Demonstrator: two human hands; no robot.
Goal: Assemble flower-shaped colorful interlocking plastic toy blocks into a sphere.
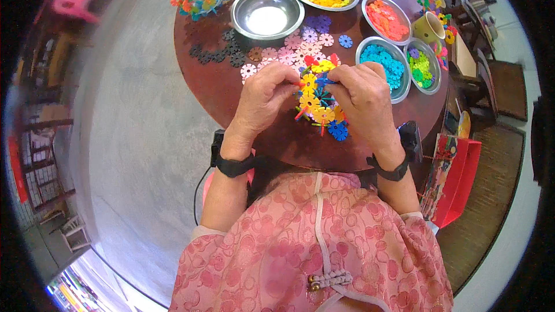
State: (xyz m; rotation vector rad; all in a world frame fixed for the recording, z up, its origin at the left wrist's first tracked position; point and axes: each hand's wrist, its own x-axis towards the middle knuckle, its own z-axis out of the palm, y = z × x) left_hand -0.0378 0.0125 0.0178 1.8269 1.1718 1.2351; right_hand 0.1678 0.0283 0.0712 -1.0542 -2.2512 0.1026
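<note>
Round dark-red table (231,95) sitting on grey concrete floor (139,138), steel bowls (267,13) lining upper frame, both hands pinching multicoloured snowflake-piece cluster (317,103) at frame centre, left hand (263,97) and right hand (363,98) gripping its sides.

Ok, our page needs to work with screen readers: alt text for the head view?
Both hands, left hand and right hand, grip a multicoloured snowflake-piece model over a round brown table with loose pieces and metal bowls, one empty bowl.
</note>
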